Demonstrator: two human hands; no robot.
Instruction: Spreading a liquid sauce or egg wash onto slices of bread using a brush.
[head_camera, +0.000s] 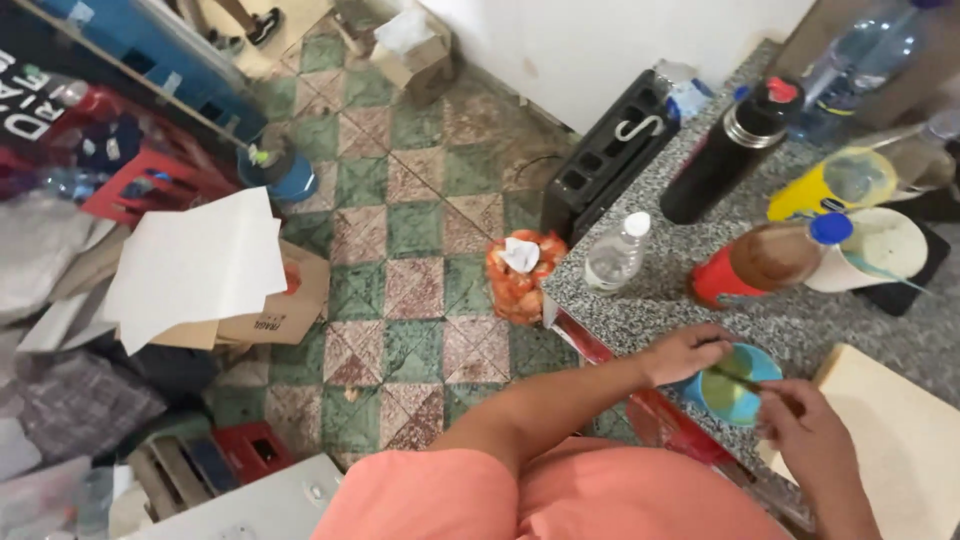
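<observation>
My left hand grips the rim of a small blue bowl that stands near the edge of a speckled stone counter. The bowl holds a pale greenish liquid. My right hand is closed on a thin dark utensil whose tip reaches into the bowl. Its kind is too small to tell. My orange shirt fills the bottom of the view.
On the counter stand a clear bottle, a black flask, a lying bottle of brown liquid, a yellow-labelled bottle and a light board. On the tiled floor are an orange bag, a black crate and a cardboard box.
</observation>
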